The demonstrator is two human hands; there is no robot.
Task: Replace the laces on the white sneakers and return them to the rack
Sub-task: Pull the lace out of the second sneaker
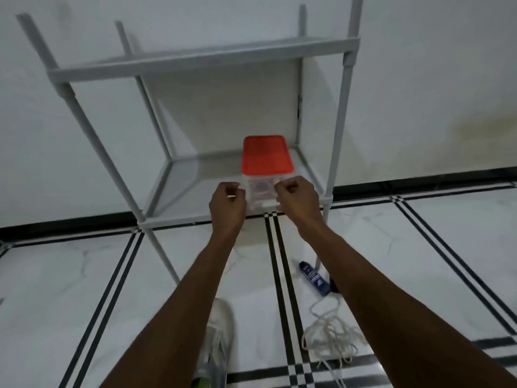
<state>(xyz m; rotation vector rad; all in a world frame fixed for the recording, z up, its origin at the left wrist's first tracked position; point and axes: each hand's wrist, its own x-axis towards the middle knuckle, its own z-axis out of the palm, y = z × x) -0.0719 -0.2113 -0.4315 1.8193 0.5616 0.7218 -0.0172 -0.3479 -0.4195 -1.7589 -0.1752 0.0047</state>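
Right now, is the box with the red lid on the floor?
No, the box stands on the rack's lower shelf, above the floor.

clear box (258,191) with red lid (267,155); blue packet (313,278) on marble-look floor (84,275); white wall (433,79)

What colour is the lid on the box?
Red-orange. The lid shows clearly in the head view.

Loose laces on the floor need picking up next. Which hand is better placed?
Right, probably. The loose white laces lie on the floor under the right forearm, right of the white sneaker. The right hand and left hand are both at the red-lidded container on the rack; the left would cross over.
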